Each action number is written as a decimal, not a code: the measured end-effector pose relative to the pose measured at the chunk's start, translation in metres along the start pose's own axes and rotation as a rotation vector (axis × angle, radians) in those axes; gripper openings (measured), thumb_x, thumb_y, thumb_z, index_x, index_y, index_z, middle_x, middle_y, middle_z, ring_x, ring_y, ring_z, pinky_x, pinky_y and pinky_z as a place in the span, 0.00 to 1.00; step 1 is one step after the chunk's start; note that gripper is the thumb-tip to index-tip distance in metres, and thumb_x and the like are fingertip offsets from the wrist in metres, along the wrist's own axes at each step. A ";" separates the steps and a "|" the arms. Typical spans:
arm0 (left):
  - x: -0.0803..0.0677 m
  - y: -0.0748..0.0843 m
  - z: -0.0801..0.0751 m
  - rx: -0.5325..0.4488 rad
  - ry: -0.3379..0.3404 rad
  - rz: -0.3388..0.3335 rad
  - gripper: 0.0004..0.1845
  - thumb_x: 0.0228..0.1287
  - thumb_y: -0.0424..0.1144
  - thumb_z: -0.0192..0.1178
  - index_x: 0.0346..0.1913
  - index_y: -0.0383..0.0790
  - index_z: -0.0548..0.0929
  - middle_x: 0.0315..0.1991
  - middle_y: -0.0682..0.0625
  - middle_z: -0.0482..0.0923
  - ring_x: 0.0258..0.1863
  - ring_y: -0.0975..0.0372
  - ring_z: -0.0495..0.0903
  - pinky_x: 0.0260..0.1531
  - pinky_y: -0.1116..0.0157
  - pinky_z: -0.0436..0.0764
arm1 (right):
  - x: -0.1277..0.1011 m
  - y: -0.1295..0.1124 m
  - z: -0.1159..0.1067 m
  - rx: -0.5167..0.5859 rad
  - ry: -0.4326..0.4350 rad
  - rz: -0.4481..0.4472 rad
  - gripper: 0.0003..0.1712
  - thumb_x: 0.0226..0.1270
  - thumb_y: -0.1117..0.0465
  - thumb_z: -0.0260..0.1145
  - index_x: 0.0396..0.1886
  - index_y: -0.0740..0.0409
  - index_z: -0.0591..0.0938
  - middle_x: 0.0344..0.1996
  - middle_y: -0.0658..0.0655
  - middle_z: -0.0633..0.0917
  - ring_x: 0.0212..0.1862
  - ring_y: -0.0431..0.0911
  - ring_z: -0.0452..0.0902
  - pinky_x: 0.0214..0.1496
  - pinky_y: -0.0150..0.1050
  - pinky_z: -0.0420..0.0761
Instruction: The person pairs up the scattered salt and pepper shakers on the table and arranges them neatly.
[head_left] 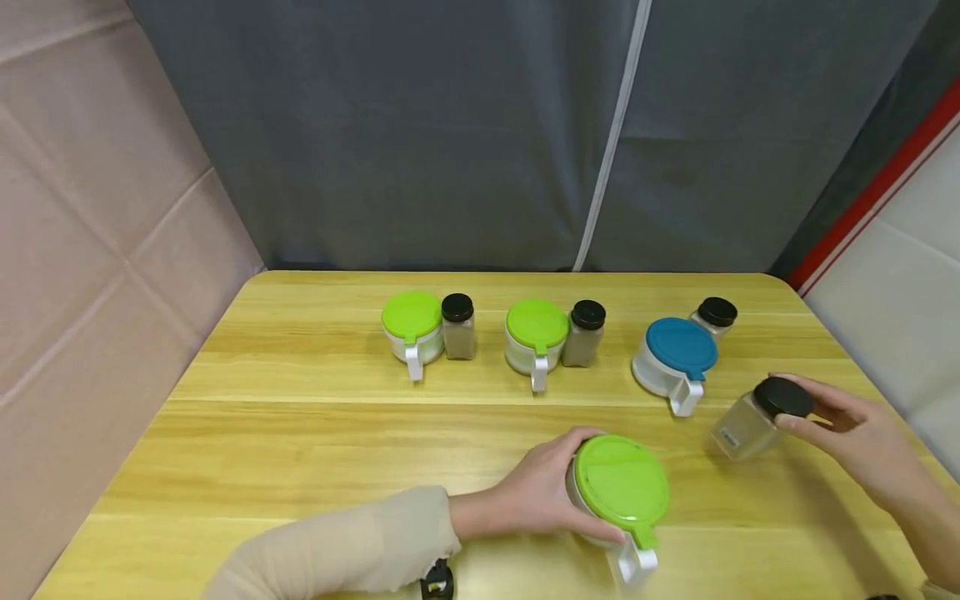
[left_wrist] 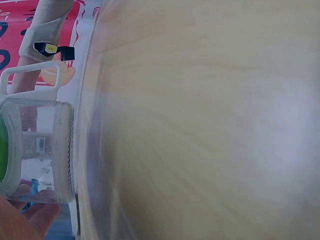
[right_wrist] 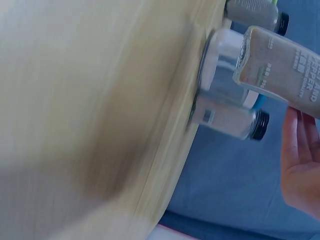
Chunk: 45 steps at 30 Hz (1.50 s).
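My left hand (head_left: 536,492) grips a clear seasoning jar with a green lid (head_left: 622,483) and white handle near the front middle of the table. In the left wrist view, this jar (left_wrist: 45,150) shows its glass side, with fingertips around it and its base above the tabletop. On the right, my right hand (head_left: 862,433) holds a square spice bottle (head_left: 738,429) by its black cap, between thumb and fingers. The bottle tilts, and its shadow falls on the wood. White print and a brownish filling show on that bottle (right_wrist: 280,67) in the right wrist view.
Two green-lidded jars (head_left: 412,317) (head_left: 536,325) stand toward the back, each beside a black-capped bottle (head_left: 459,333) (head_left: 583,337). A blue-lidded jar (head_left: 678,346) stands at the back right, with another bottle (head_left: 716,315) behind it. A grey curtain (head_left: 420,142) hangs behind the table.
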<state>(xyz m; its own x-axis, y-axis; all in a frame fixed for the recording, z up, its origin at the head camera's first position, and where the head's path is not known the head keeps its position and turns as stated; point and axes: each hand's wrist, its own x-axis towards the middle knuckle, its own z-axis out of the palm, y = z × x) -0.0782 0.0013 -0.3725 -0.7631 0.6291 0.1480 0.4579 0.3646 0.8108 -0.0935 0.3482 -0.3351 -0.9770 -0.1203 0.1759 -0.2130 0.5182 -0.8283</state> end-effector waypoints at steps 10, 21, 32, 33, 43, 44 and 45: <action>-0.013 -0.013 -0.018 0.004 -0.027 0.033 0.48 0.33 0.51 0.73 0.61 0.47 0.59 0.52 0.58 0.67 0.50 0.69 0.67 0.50 0.68 0.65 | -0.008 -0.016 0.028 0.011 0.065 -0.070 0.29 0.52 0.77 0.62 0.56 0.65 0.71 0.47 0.37 0.75 0.41 0.31 0.72 0.34 0.23 0.74; -0.024 -0.023 -0.035 -0.077 -0.036 0.055 0.49 0.34 0.48 0.74 0.61 0.44 0.59 0.53 0.57 0.67 0.50 0.68 0.68 0.51 0.66 0.65 | -0.015 -0.031 0.051 0.052 0.030 -0.095 0.27 0.49 0.79 0.63 0.53 0.70 0.72 0.45 0.45 0.78 0.43 0.34 0.72 0.38 0.23 0.73; -0.035 -0.033 -0.053 -0.090 -0.024 0.087 0.49 0.33 0.47 0.74 0.61 0.46 0.59 0.53 0.57 0.68 0.51 0.66 0.68 0.52 0.65 0.65 | -0.016 -0.041 0.072 0.141 0.031 -0.157 0.26 0.46 0.81 0.63 0.50 0.74 0.72 0.45 0.50 0.77 0.46 0.37 0.71 0.40 0.24 0.73; -0.036 -0.034 -0.054 -0.086 -0.025 0.091 0.49 0.32 0.47 0.75 0.61 0.46 0.59 0.53 0.56 0.68 0.51 0.66 0.68 0.52 0.65 0.65 | -0.016 -0.042 0.074 0.137 0.034 -0.159 0.26 0.46 0.81 0.64 0.50 0.74 0.72 0.45 0.50 0.77 0.46 0.37 0.71 0.40 0.24 0.73; -0.048 -0.039 -0.074 -0.130 -0.015 0.002 0.51 0.30 0.47 0.75 0.62 0.47 0.59 0.54 0.59 0.67 0.53 0.66 0.66 0.53 0.64 0.64 | -0.011 -0.050 0.095 0.121 0.060 -0.168 0.27 0.44 0.80 0.66 0.49 0.71 0.74 0.45 0.53 0.77 0.46 0.38 0.71 0.39 0.25 0.74; -0.050 -0.040 -0.077 -0.131 -0.012 -0.003 0.51 0.30 0.48 0.75 0.62 0.48 0.59 0.54 0.59 0.67 0.53 0.66 0.66 0.53 0.64 0.64 | -0.010 -0.051 0.097 0.109 0.061 -0.166 0.27 0.44 0.79 0.67 0.49 0.71 0.74 0.45 0.53 0.77 0.46 0.37 0.71 0.39 0.25 0.74; -0.051 -0.041 -0.079 -0.133 -0.008 -0.005 0.50 0.30 0.48 0.75 0.62 0.48 0.59 0.54 0.60 0.67 0.53 0.66 0.66 0.53 0.64 0.64 | -0.010 -0.052 0.099 0.104 0.062 -0.163 0.27 0.43 0.79 0.67 0.49 0.71 0.75 0.45 0.52 0.77 0.46 0.37 0.71 0.39 0.26 0.74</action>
<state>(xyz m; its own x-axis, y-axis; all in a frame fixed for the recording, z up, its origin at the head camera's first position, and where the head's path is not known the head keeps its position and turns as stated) -0.0941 -0.1000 -0.3687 -0.7615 0.6328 0.1399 0.3891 0.2739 0.8795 -0.0722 0.2383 -0.3462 -0.9291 -0.1410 0.3420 -0.3694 0.4054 -0.8362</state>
